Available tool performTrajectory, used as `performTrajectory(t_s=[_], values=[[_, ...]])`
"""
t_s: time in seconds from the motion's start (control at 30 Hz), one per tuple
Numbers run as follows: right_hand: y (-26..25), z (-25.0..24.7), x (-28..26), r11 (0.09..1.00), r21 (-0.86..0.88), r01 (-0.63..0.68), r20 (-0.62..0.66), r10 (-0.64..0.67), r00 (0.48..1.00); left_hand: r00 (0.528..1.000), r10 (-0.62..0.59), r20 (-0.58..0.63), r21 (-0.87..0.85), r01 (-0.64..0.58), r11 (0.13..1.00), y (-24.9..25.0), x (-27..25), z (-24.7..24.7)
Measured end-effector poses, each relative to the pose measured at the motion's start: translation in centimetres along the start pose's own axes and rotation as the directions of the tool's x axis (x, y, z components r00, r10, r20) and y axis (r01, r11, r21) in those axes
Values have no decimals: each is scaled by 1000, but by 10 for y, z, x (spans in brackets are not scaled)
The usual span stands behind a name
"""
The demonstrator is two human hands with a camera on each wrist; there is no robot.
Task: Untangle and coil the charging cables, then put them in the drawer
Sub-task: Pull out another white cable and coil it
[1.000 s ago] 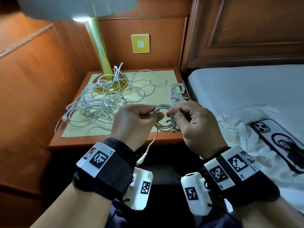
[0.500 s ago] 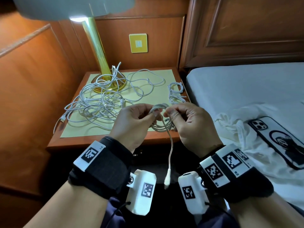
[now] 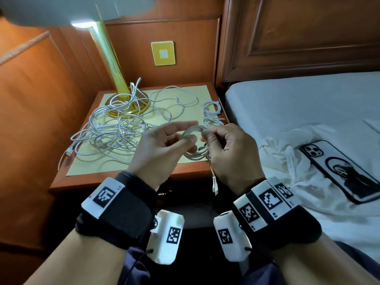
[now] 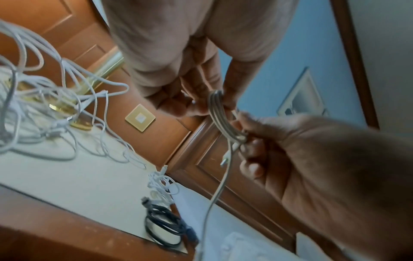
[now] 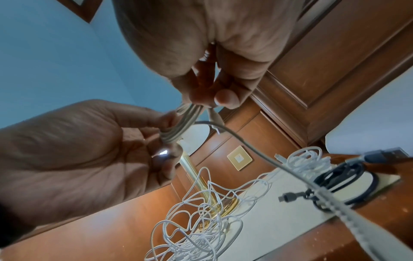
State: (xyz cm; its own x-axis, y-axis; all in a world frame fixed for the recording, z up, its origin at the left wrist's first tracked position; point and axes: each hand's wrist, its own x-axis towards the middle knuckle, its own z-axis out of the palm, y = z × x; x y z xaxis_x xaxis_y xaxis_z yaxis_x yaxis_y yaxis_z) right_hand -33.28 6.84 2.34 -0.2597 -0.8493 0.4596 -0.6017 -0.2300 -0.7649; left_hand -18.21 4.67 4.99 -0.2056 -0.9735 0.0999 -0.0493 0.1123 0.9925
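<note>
A white cable coil (image 3: 194, 130) hangs between my two hands above the front edge of the nightstand (image 3: 86, 182). My left hand (image 3: 186, 134) pinches its left side with the thumb, index finger stretched out over it. My right hand (image 3: 205, 138) pinches the right side, fingers curled. The coil's loose tail drops down to a plug (image 3: 214, 183). In the wrist views the coil (image 4: 220, 116) (image 5: 178, 127) sits between both sets of fingertips. A big tangle of white cables (image 3: 115, 132) lies on the nightstand mat, around the lamp base.
A small bundled white cable (image 3: 211, 114) lies at the mat's right edge, a coiled black cable (image 4: 165, 227) (image 5: 344, 178) nearer the front. The brass lamp (image 3: 111, 64) stands at the back left. On the bed to the right lie a phone (image 3: 339, 171) and a white cloth (image 3: 287, 157).
The dangling tail has got shorter and its plug has risen towards my right wrist. My left index finger has straightened over the coil. Both hands stay at the coil.
</note>
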Motion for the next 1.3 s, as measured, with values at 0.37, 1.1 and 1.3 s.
performTrajectory(t_s=[0.37,1.1,1.3], values=[[4,4,-4,977,-113,179,-127,-193,973,989,142,33,613,-132,779,-13,-1,6],[0,-19,12,952,-226,206,-218,-256,942,968,233,-94,537,-147,831,-6,10,-7],[22,-56,28,985,-145,-89,-271,47,961,992,14,-126,59,-7,998,1,8,-31]])
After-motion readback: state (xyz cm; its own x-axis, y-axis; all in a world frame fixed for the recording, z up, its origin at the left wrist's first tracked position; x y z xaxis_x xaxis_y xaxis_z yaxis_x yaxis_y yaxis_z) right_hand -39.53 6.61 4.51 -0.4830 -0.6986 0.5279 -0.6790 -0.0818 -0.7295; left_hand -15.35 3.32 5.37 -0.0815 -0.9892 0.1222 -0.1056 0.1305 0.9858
